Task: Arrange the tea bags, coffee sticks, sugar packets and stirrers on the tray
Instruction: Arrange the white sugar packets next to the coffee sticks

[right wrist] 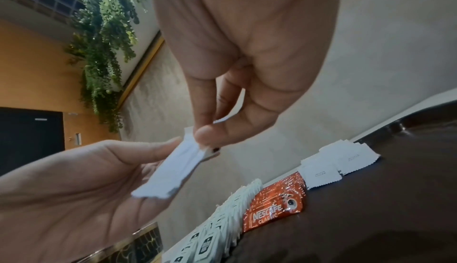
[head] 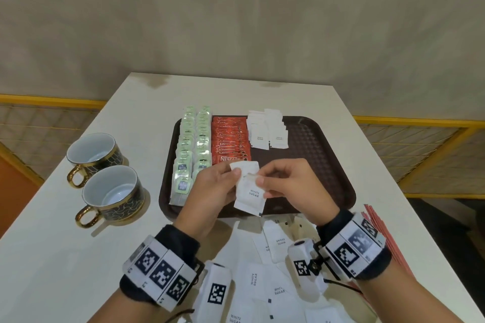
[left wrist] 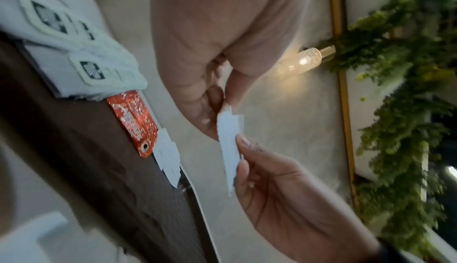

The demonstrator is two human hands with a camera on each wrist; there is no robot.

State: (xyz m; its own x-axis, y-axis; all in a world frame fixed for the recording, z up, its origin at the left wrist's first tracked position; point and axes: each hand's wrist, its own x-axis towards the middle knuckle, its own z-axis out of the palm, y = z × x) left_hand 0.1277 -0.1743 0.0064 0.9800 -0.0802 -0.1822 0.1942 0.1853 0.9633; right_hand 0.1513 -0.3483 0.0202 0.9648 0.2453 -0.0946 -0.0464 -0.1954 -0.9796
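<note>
Both hands hold a small stack of white sugar packets point(head: 249, 191) above the near edge of the brown tray point(head: 325, 155). My left hand point(head: 217, 186) pinches the stack's top left corner and cradles it from below. My right hand point(head: 283, 183) pinches its right edge with thumb and fingers. In the right wrist view the stack point(right wrist: 173, 171) lies across the left palm. On the tray lie two rows of green tea bags point(head: 191, 149), a row of red coffee sticks point(head: 229, 141) and two rows of sugar packets point(head: 267, 130). Red stirrers point(head: 378, 220) lie at my right wrist.
Two black-and-gold cups point(head: 105, 178) stand left of the tray. Loose sugar packets point(head: 265, 278) are scattered on the white table point(head: 65, 257) between my wrists. The tray's right half point(head: 315, 144) is bare. A yellow railing point(head: 420, 123) runs behind the table.
</note>
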